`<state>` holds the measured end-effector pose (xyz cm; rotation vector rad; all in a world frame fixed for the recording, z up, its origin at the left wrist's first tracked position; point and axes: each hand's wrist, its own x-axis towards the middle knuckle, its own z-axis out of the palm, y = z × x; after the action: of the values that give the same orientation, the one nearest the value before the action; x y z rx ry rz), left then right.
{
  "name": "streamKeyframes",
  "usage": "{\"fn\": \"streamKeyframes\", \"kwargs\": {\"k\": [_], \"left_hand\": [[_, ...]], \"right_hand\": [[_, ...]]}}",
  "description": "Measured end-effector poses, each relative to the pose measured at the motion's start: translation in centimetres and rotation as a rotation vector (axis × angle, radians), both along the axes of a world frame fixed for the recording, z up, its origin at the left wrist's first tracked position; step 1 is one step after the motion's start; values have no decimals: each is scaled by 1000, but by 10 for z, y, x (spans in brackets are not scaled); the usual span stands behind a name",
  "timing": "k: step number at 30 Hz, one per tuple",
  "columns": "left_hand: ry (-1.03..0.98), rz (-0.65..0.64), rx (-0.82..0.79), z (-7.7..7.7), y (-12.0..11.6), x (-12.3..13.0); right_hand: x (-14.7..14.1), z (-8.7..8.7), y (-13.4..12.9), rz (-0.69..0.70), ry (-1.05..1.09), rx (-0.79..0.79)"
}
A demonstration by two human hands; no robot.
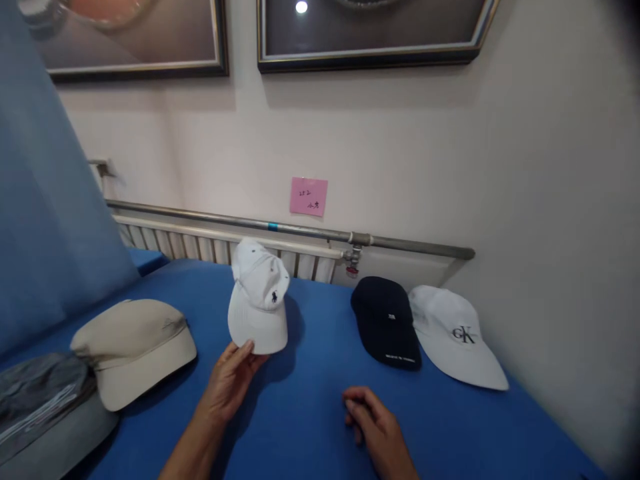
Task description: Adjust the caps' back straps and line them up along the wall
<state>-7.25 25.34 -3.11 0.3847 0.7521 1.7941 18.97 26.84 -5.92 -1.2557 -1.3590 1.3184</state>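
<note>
A wide blue surface [320,400] stands against a pale wall [410,153]. The grip of the left hand [233,380] is clamped on the brim of a white fabric baseball cap [260,287] with a small dark horse-and-rider emblem, the thumb lying on top of the brim. This cap is above the middle of the surface, tilted, its front and brim turned toward the person; whether its back touches the surface, I cannot tell. The grip of the right hand [377,430] is half apart, with the fingers loosely curled; it is well apart from the held cap, and near a dark baseball cap [385,320] with small white lettering on its brim. Just beside that one, farther to the right, lies a white cap with a broad brim and large letters [455,337]. To the left of the left hand lies a beige fabric cap [140,353], and nearer a grey cap [60,433], which the picture edge cuts. Behind the surface run a white ribbed radiator [205,250] and a metal pipe [310,231]. A pink paper note [309,197] hangs above the pipe, and a light blue curtain [55,187] at the left.
</note>
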Motion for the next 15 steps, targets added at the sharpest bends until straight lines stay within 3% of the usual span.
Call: {"fn": "streamKeyframes", "kwargs": {"k": [3, 7, 10, 15], "left_hand": [[49, -313, 11, -2, -9, 6], [184, -540, -20, -10, -10, 7], [289, -618, -59, -15, -10, 4], [454, -646, -94, -15, -10, -9]], "right_hand": [[3, 6, 3, -50, 300, -95], [10, 10, 10, -75, 674, -230], [19, 15, 14, -53, 830, -171], [35, 23, 14, -58, 728, 5]]}}
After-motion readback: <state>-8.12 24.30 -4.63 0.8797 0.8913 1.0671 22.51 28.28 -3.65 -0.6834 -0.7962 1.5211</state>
